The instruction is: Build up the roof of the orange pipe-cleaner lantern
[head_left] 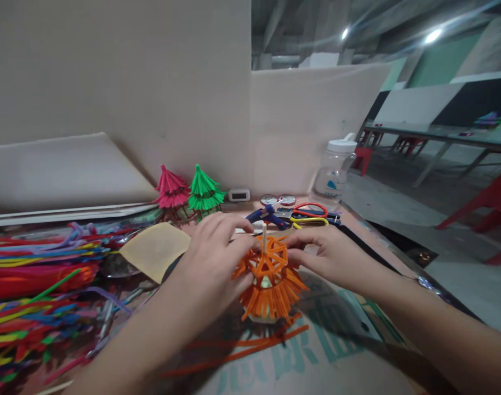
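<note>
2 hands' fingers pinch the orange pipe-cleaner umbrella between them, 1 each side.

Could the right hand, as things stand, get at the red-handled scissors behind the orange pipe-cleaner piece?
Probably yes: the red-handled scissors lie uncovered just beyond the right hand, nothing between, though it now pinches the orange piece.

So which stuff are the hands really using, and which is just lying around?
In use:
- left hand and right hand, both touching the orange pipe-cleaner umbrella
- wooden stick at its top
- loose orange pipe cleaners just in front

Lying about:
- pink umbrella and green umbrella
- pile of coloured pipe cleaners
- scissors
- plastic jar
</note>
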A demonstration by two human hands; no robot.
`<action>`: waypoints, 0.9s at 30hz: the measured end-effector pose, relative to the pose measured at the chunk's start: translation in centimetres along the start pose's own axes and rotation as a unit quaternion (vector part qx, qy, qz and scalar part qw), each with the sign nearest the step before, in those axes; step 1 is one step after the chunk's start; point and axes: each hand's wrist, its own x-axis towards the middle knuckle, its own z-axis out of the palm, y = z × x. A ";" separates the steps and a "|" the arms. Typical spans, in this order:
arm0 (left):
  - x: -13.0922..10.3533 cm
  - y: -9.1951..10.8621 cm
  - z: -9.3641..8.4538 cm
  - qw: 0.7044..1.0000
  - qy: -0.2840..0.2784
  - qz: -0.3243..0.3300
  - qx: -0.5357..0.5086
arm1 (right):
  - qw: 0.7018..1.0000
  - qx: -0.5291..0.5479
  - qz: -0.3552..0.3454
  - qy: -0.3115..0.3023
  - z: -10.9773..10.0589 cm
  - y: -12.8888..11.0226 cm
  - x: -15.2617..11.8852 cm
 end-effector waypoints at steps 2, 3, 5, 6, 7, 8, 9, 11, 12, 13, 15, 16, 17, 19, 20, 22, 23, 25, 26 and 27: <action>0.1 0.1 0.3 0.997 0.032 0.032 0.060 | 1.000 -0.003 0.002 -0.001 -0.1 -0.2 0.0; 0.1 0.1 0.4 0.995 0.043 0.044 0.079 | 1.000 -0.004 0.002 -0.002 -0.1 -0.2 0.0; 0.1 0.0 0.5 0.992 0.050 0.062 0.097 | 1.000 -0.006 0.000 0.000 -0.1 -0.3 0.0; 0.1 0.0 0.4 0.991 0.049 0.071 0.103 | 1.000 -0.005 -0.002 0.001 -0.1 -0.2 0.0; 0.1 0.0 0.3 0.990 0.044 0.082 0.108 | 1.000 -0.005 -0.002 0.002 -0.1 -0.2 0.0; 0.1 -0.1 0.2 0.988 0.038 0.095 0.113 | 1.000 -0.003 -0.003 0.003 0.0 -0.2 0.0; 0.1 0.0 0.0 0.986 0.029 0.111 0.119 | 1.000 -0.003 -0.003 0.003 0.0 -0.1 0.0; 0.1 0.0 -0.3 0.982 0.011 0.142 0.127 | 1.000 -0.004 0.001 0.004 0.0 -0.1 0.0; 0.1 0.0 -0.5 0.980 0.004 0.154 0.127 | 1.000 -0.005 0.002 0.005 0.0 -0.1 0.0; 0.1 0.1 -0.6 0.979 0.000 0.162 0.125 | 1.000 -0.005 0.003 0.004 0.0 -0.1 0.0; 0.2 0.1 -0.8 0.980 -0.006 0.165 0.113 | 1.000 -0.005 0.004 0.004 0.0 0.0 0.0; 0.2 0.0 -0.8 0.982 -0.008 0.161 0.103 | 1.000 -0.005 0.004 0.003 0.0 0.0 0.0; 0.2 0.0 -0.9 0.984 -0.012 0.154 0.089 | 1.000 -0.006 0.003 0.002 0.0 0.0 0.0; 0.2 -0.2 -0.9 0.989 -0.026 0.132 0.055 | 1.000 -0.012 0.002 0.001 0.1 0.1 -0.1; 0.2 -0.3 -0.9 0.991 -0.035 0.120 0.039 | 1.000 -0.014 0.001 0.000 0.1 0.1 -0.1; 0.2 -0.5 -0.9 0.994 -0.046 0.103 0.015 | 1.000 -0.016 0.000 0.000 0.1 0.2 -0.1; 0.1 -0.5 -0.9 0.994 -0.049 0.098 0.008 | 1.000 -0.015 0.001 0.000 0.1 0.2 0.0; -0.1 -0.5 -1.1 0.995 -0.056 0.088 -0.003 | 1.000 -0.013 0.003 0.000 0.2 0.3 0.0; -0.2 -0.5 -1.3 0.995 -0.064 0.081 -0.011 | 1.000 -0.014 0.005 0.001 0.2 0.3 0.0; -0.3 -0.5 -1.5 0.995 -0.074 0.068 -0.018 | 1.000 -0.014 0.006 0.001 0.2 0.3 0.0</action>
